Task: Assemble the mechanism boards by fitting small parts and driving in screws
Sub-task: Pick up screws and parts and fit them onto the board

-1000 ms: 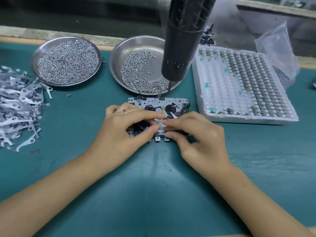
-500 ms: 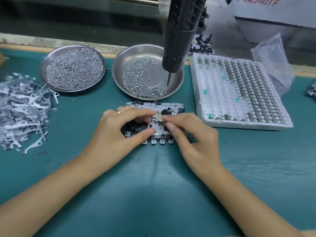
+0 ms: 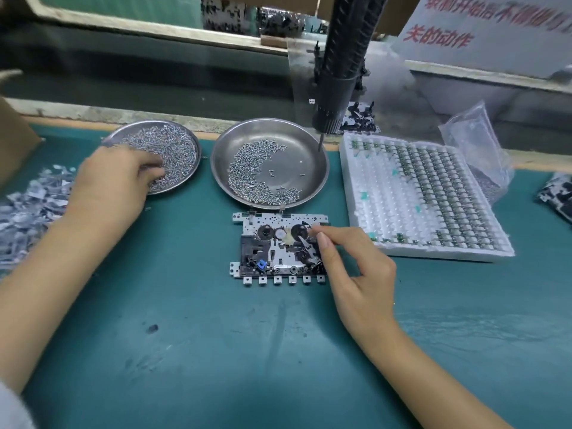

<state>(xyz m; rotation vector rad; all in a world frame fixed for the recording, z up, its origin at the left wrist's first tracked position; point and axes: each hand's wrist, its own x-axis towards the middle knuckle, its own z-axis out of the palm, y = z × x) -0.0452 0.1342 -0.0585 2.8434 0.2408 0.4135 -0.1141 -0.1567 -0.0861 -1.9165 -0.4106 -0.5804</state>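
Mechanism board [image 3: 280,247] lay flat on the green mat [image 3: 216,351], just in front of the middle steel dish [image 3: 312,168] and left of the white foam tray [image 3: 365,218]. Its right portion was covered by the right hand [image 3: 356,267].

Right hand rested at the board's right edge, thumb and forefinger drawn close together over the black wheel there. Fingertips blurred; could not tell whether they pinched a small part or only touched the board.

Left hand [image 3: 111,178] reached into the left dish [image 3: 185,140], fingers curled down into the heap of screws [image 3: 173,147]. Fingertips buried and smeared by motion, so whether a screw was gripped could not be told.

Middle dish held a thinner crescent of screws [image 3: 247,171]. Hanging electric screwdriver [image 3: 340,72] stood above its far right rim, the upper body cut off by the frame top, bit tip [image 3: 320,142] over the dish.

Foam tray carried rows of small parts [image 3: 439,187], too small to identify. Clear plastic bag [image 3: 473,140] sat behind its far corner. A pile of grey stamped metal pieces [image 3: 28,209] lay at the left edge, partly hidden by the left forearm. Another assembly [image 3: 557,196] was cut off at the right edge.
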